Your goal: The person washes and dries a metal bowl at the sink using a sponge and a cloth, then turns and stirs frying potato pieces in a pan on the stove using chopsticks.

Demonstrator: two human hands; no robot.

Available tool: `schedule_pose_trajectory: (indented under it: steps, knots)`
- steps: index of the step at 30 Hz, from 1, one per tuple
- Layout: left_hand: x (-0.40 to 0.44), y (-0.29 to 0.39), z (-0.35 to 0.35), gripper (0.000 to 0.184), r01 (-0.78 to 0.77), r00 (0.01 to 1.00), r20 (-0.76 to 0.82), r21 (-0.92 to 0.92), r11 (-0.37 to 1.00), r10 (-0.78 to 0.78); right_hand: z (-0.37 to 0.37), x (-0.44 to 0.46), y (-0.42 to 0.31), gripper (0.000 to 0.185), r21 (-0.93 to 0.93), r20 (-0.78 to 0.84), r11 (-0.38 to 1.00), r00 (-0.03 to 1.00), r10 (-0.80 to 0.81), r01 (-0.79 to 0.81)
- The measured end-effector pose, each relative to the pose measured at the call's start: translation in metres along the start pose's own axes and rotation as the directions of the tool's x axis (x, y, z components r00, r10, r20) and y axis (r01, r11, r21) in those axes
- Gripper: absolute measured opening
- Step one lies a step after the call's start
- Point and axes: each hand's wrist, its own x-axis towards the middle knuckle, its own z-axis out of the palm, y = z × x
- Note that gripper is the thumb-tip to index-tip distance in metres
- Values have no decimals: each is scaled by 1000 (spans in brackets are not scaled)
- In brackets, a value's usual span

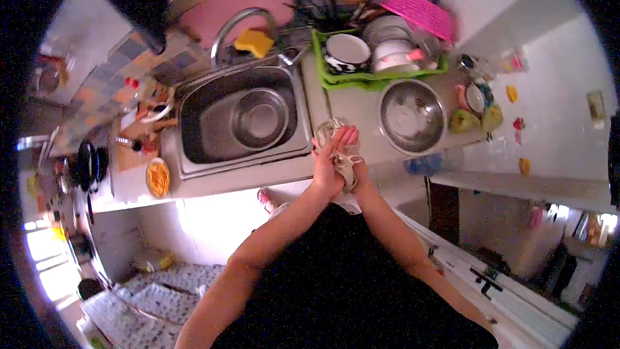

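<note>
A light, crumpled cloth is bunched between my two hands, just in front of the counter's edge, right of the sink. My left hand lies over it with its fingers stretched toward the upper right. Beneath and to the right, my right hand presses against the cloth from the other side, its fingers partly hidden. Part of the cloth sticks out above the hands. The steel sink holds a round metal bowl. To the right of my hands stands a large metal bowl on the counter.
A green rack with bowls and a pink basket stands behind. A yellow sponge is at the faucet. Left of the sink are a bowl of orange food and a cutting board. Pears sit at right.
</note>
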Motion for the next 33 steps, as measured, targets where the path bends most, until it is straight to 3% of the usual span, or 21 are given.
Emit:
schedule_pose_trajectory:
  steps: [6, 9, 10, 13, 14, 17, 18, 19, 21, 22, 23, 25, 26, 28, 29, 31, 32, 33]
  knots:
    - [-28, 50, -32, 45, -268, 963, 81, 345, 899, 256, 39, 36, 33, 52, 13, 80, 989, 986, 146, -147]
    - [-63, 74, -25, 46, -276, 918, 88, 843, 462, 388, 53, 61, 53, 52, 43, 119, 981, 976, 184, -190]
    - [-58, 72, -64, 45, -261, 932, 127, 884, 388, 339, 52, 71, 56, 52, 44, 143, 980, 972, 185, -193]
    - [-105, 93, -71, 42, -193, 939, 233, 966, -172, 255, 51, 102, 59, 52, 11, 280, 975, 936, 211, -223]
    - [-110, 98, -93, 38, -295, 892, 315, 949, -111, 324, 103, 76, 49, 52, 107, 112, 973, 975, 193, -205]
    - [-141, 139, -90, 37, -275, 938, 182, 908, 317, 294, 163, 62, 56, 46, -75, 129, 985, 978, 162, -153]
    - [-149, 151, -91, 38, -325, 917, 206, 883, 340, 340, 180, 56, 64, 44, -167, 55, 978, 989, 139, -128]
    - [-158, 163, -92, 37, -324, 907, 205, 898, 299, 367, 193, 55, 77, 42, -159, 23, 967, 978, 207, -201]
    - [-176, 192, -94, 35, -316, 883, 203, 923, 217, 422, 196, 69, 117, 39, -205, 58, 959, 976, 212, -196]
    - [-178, 200, -114, 29, -350, 786, 261, 935, 55, 560, 233, 45, 120, 31, -328, 20, 935, 988, 152, -137]
    - [-186, 208, -134, 26, -266, 742, 226, 963, -32, 631, 251, 37, 127, 32, -392, 18, 917, 995, 94, -79]
    - [-218, 246, -117, 26, -232, 812, 87, 955, 182, 578, 250, 49, 146, 36, -692, 81, 719, 997, -11, 64]
    - [-225, 256, -134, 25, -319, 730, 221, 947, 36, 647, 248, 55, 155, 34, -741, 48, 665, 995, -82, 91]
    - [-253, 276, -133, 23, -253, 645, 234, 964, -86, 727, 253, 60, 166, 30, -831, 3, 541, 973, -230, 130]
    - [-268, 288, -130, 22, -216, 627, 233, 969, -122, 743, 257, 59, 170, 32, -875, 96, 415, 930, -355, 248]
    - [-299, 306, -130, 21, -229, 646, 185, 972, -44, 741, 268, 46, 174, 37, -890, 311, 119, 778, -545, 439]
    - [-313, 314, -135, 21, -235, 658, 163, 972, -4, 736, 273, 36, 170, 37, -891, 311, 144, 811, -496, 430]
    - [-325, 323, -145, 18, -189, 655, 197, 977, -94, 730, 285, 20, 158, 37, -893, 309, 169, 840, -445, 418]
